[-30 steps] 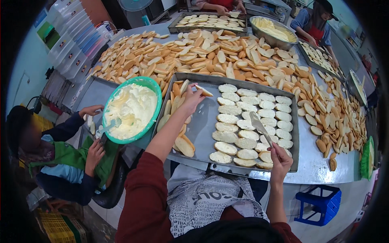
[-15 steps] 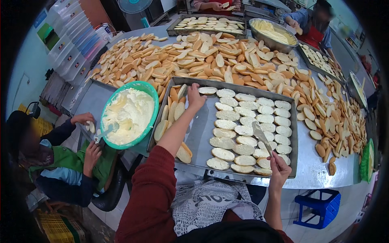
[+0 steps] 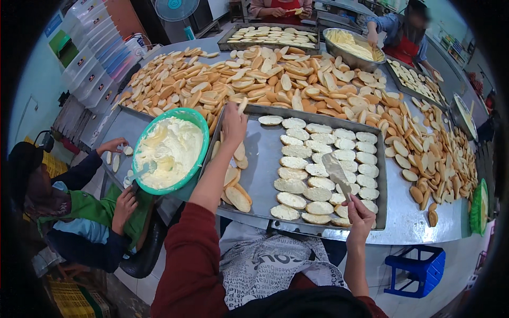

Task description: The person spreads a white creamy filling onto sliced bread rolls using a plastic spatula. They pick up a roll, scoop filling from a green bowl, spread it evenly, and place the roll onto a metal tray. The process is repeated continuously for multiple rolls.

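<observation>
Left hand (image 3: pixel 234 126) pinching a bread slice (image 3: pixel 243 105), right hand (image 3: pixel 360 214) gripping a smeared flat spreader (image 3: pixel 335 170)

Slice is up by the metal tray (image 3: pixel 260 164)'s far left corner, blade's over rows of pale coated ovals (image 3: pixel 297 151); past that, a big crusty bread pile (image 3: pixel 275 79) on the shiny counter (image 3: pixel 408 225).

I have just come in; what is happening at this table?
The person's left hand holds a bread slice near the far left corner of a large tray. The right hand holds a spatula over rows of pale-topped slices. Loose pieces lie at the tray's left side. Further left, a co-worker sits by a green bowl of pale spread.
</observation>
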{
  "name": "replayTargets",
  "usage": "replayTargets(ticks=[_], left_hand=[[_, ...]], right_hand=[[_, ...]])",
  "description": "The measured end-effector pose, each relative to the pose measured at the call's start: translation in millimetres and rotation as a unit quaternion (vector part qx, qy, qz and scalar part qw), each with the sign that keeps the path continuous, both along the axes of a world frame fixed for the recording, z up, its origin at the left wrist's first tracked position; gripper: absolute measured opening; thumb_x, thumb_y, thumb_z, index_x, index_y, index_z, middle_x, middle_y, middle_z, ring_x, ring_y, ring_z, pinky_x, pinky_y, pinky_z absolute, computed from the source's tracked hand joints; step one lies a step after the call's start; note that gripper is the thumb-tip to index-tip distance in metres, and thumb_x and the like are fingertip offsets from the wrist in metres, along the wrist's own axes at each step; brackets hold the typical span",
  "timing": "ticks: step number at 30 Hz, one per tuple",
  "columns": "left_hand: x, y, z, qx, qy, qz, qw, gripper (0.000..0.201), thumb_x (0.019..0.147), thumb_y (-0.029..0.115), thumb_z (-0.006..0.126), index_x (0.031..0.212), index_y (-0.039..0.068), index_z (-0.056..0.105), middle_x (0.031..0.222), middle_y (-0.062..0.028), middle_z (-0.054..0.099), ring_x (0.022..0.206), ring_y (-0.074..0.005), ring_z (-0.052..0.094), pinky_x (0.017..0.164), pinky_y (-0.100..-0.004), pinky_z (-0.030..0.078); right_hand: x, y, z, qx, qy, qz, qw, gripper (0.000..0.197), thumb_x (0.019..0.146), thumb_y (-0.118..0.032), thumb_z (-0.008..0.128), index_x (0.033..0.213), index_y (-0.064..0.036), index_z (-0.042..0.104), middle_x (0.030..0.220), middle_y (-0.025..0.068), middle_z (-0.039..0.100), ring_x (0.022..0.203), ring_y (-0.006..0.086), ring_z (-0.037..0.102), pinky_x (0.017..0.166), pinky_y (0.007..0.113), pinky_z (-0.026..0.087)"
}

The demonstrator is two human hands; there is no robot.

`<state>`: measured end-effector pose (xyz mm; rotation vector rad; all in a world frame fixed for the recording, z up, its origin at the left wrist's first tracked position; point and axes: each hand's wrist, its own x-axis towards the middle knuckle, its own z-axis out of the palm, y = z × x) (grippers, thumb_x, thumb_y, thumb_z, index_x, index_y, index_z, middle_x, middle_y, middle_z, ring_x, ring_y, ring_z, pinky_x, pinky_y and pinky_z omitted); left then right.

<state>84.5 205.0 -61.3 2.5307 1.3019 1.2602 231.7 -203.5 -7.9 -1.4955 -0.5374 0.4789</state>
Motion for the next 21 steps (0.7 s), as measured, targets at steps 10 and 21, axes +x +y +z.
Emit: replayTargets(ticks=[10,21], left_hand=[[-33,-120,39,-0.6,-0.475,-0.294,0.572,0.033,0.101,0.038,0.037,0.114,0.008,0.041,0.099,-0.0088,0.057,0.076,-0.0139,0.059,0.066,-0.0254,0.05],[-59,-182,64,-0.664,-0.565,-0.335,0.357,0.041,0.097,0.023,0.05,0.129,-0.001,0.041,0.119,-0.0128,0.052,0.113,-0.0239,0.051,0.102,-0.0346,0.043]], right_hand=[[-20,21,13,-0.017,0.074,0.048,0.996,0.024,0.087,-0.008,0.062,0.109,0.0,0.067,0.08,0.0027,0.068,0.057,0.0008,0.037,0.051,0.018,0.027],[-44,56,15,0.032,0.062,0.15,0.986,0.027,0.088,-0.013,0.062,0.111,-0.0007,0.066,0.08,0.0049,0.068,0.055,0.0032,0.034,0.05,0.02,0.026]])
